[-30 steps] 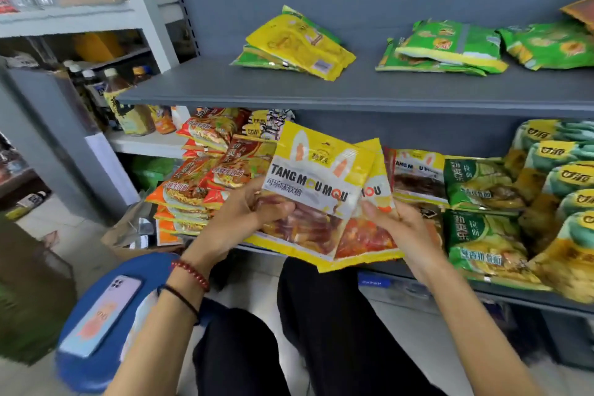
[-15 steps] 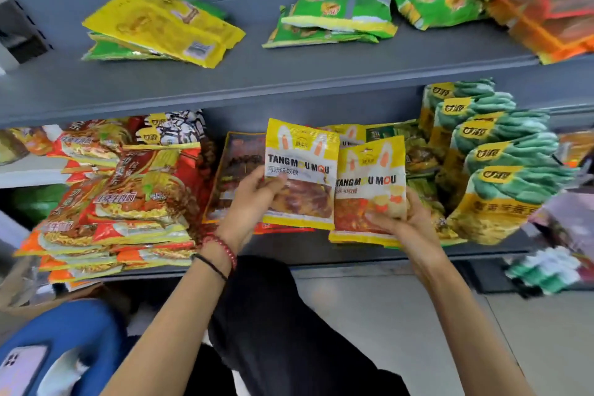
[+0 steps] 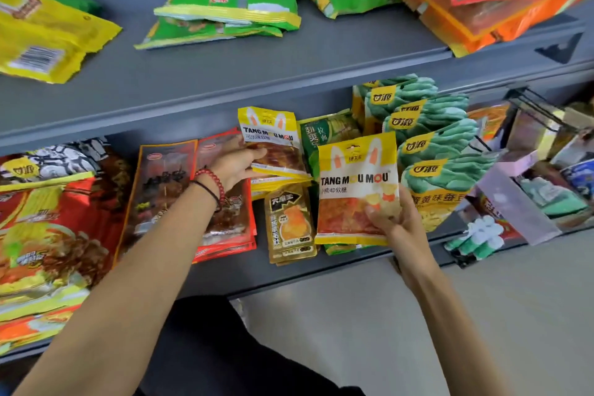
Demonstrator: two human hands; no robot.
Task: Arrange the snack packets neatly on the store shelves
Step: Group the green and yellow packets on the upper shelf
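1. Packets: the left yellow packet [image 3: 273,141] sits at the back of the lower shelf [image 3: 289,276], on or just above a stack of like yellow packets [image 3: 279,183]; contact cannot be confirmed. The right yellow packet [image 3: 353,190] is held upright in front of the shelf, resting on nothing.
2. Hands: the left hand [image 3: 236,164] grips the left yellow packet by its left edge, fingers curled round it. The right hand [image 3: 395,219] pinches the right yellow packet at its lower right, thumb on the face, fingers behind.
3. Risk, judged: slick film on slick film. A packet released off-square may slide forward off the stack onto the gold packets [image 3: 291,225] just in front.
4. Risk, judged: a one-corner pinch lets the limp pouch swing or slip. Set down carelessly, it could knock the leaning teal-topped packets [image 3: 440,151] just to its right.
5. Materials: both yellow packets are flat sealed pouches of glossy printed film, each with a clear window showing soft, lumpy sweets. The shelf is smooth grey, likely painted metal with little grip.
6. Surroundings: red packets [image 3: 180,190] lie just left of the stack; green packets [image 3: 231,0] lie loose on the upper shelf [image 3: 289,67].
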